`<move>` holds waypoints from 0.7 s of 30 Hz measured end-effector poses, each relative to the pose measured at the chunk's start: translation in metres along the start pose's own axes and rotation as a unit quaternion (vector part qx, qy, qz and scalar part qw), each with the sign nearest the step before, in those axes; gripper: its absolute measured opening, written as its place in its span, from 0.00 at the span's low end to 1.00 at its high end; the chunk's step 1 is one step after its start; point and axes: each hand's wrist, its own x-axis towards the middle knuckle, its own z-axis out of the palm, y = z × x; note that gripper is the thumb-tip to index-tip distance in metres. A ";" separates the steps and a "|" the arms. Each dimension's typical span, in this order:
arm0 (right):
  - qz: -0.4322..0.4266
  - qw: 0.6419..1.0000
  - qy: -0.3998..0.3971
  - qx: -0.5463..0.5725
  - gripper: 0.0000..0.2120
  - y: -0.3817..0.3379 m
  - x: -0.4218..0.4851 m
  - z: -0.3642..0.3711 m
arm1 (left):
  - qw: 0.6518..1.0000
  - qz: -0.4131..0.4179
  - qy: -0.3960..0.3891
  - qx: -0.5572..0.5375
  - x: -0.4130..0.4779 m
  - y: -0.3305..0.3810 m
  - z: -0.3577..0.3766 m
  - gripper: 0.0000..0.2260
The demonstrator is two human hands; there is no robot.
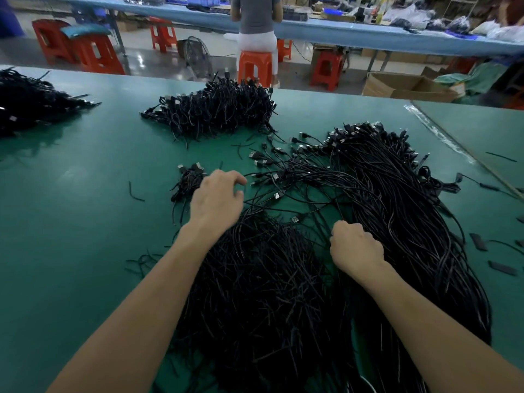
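Nearest: tangled heap (pixel 255 302) of black cable tails on the tabletop (pixel 85 236), between both forearms. R hand (pixel 355 248) sits at the heap's far-right edge, fisted. Its fingers are curled tight and look to grip a few strands of the long cable bundle (pixel 402 211), which runs down the right side. L hand (pixel 217 199) is further out, fingers half-curled claw-style over the cables, tips just beside the small bundle (pixel 188 181). Can't tell if it has hold of anything.

Past the hands: loose plug ends (pixel 269 163) fanned out, approx a dozen+, too tangled for an exact count. Then a done-looking pile (pixel 215 112) mid-tabletop and another pile (pixel 31 103) far left. Black sleeves (pixel 479 241) at the right edge, at least 3.

Progress, my read: sorting/bunching cables, early-to-mid. 2 piles set aside + 1 small bundle started. Heap and long bundle are the bulk, so most of the work is left.

Count: 2 hands, 1 heap, 1 long bundle, 1 small bundle, 2 far piles.

Bkgd: 1 person (pixel 256 18) seated on an orange stool (pixel 253 66).
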 end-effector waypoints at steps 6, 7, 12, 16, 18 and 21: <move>-0.159 0.955 -0.012 0.249 0.07 0.007 -0.014 -0.039 | 0.989 0.091 -0.118 -0.008 -0.007 0.018 0.025 0.26; -0.204 0.919 -0.049 0.333 0.09 0.004 -0.025 -0.049 | 0.988 0.104 -0.115 0.004 -0.006 0.022 0.029 0.24; -0.339 0.768 -0.126 0.528 0.11 0.000 -0.075 -0.089 | 0.996 0.084 -0.030 -0.024 0.006 0.028 0.039 0.12; -0.283 0.706 0.044 0.648 0.19 0.025 -0.076 -0.105 | 0.946 -0.068 0.079 -0.308 0.024 0.011 0.023 0.14; -0.174 0.704 0.139 0.674 0.21 0.043 -0.063 -0.106 | 0.879 -0.136 0.180 -0.420 0.033 0.003 0.005 0.15; -0.065 0.841 0.244 0.479 0.22 0.069 -0.038 -0.098 | 0.886 -0.073 0.343 -0.302 0.034 -0.003 -0.023 0.18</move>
